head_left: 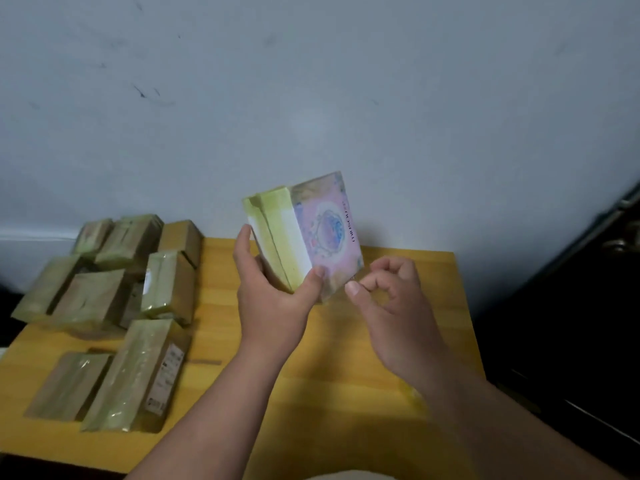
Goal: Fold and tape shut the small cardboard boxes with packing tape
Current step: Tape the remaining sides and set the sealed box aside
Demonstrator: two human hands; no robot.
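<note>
You had the small box up off the table, held in the air in front of the pale wall, and it sat tilted, its pink printed face turned to your right and its yellowish taped end turned up and to the left. Your left hand carried it from below: the grip was closed round the lower end of the box, thumb pressed on the near bottom corner by the pink face, fingers reaching up the far left side, so most of the box stood clear above the hand. Your right hand was just beside the box's lower right corner, fingers curled with thumb and forefinger drawn together in a narrow pinch; something thin and clear seemed to be between them at the box's edge, but I could not tell for sure whether it was tape or whether the pinch held anything at all. Strips of glossy yellowish tape already ran over the folded flaps on the upturned end. Off to your left, a pile of taped boxes lay jumbled on the table's far left part, brown card under shiny tape, and two more taped boxes lay flat nearer to you, one with a printed label on its side. All of them were well apart from the box in your hands.
</note>
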